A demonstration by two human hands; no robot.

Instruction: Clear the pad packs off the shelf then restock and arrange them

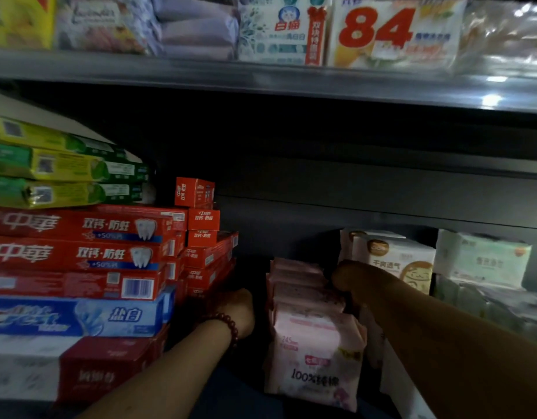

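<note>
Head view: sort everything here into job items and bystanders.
Job: pink pad packs, white pad packs, left hand, right hand.
Bystanders: toothpaste boxes, pack marked 84, upper shelf.

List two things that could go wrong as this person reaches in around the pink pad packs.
1. The pink packs stand on edge in a loose row. A push from the right hand, at their right side, could topple them forward.
2. The left hand is close beside the stacked toothpaste boxes. A knock there might bring down the small red box perched on top.
</note>
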